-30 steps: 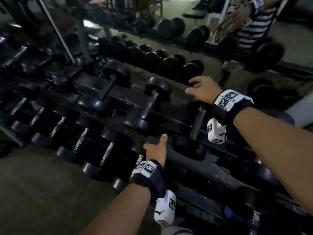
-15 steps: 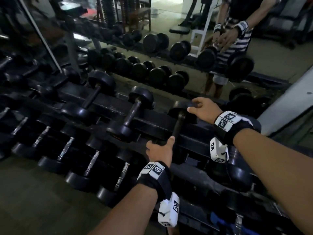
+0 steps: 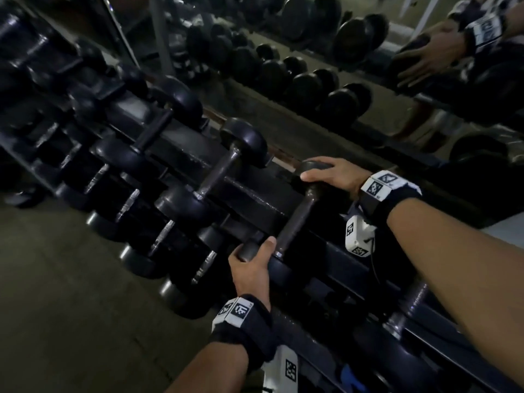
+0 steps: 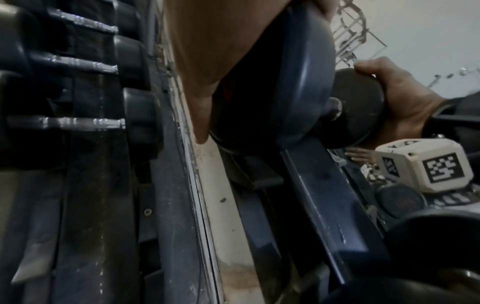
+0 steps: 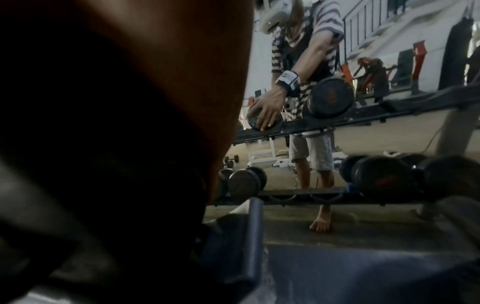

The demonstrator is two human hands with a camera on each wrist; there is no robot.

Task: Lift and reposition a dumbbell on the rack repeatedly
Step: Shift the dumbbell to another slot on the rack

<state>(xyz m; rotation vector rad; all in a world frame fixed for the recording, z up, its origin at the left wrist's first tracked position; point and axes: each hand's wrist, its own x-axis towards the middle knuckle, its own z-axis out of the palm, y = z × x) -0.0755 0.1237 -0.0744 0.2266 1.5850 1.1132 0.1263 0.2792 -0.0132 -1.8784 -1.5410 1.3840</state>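
A black dumbbell [image 3: 297, 222] lies across the top tier of the dark rack [image 3: 255, 194], its handle pointing away from me. My left hand [image 3: 252, 265] grips its near head, fingers curled over the front and thumb up beside the handle. My right hand [image 3: 330, 173] wraps over the far head. In the left wrist view, the near head [image 4: 293, 88] fills the middle under my left palm [image 4: 207, 61], and the right hand [image 4: 405, 96] clasps the far head [image 4: 358, 111]. My palm darkens the right wrist view.
Two more black dumbbells [image 3: 226, 165] rest on the same tier to the left. Several chrome-handled dumbbells [image 3: 164, 236] fill the lower tier. A mirror [image 3: 312, 80] behind the rack reflects the weights and me. Concrete floor [image 3: 71, 307] lies at the lower left.
A second ago my right hand hovered open over the rack and my left was just below the near head. Both have since closed round the two heads of the dumbbell.
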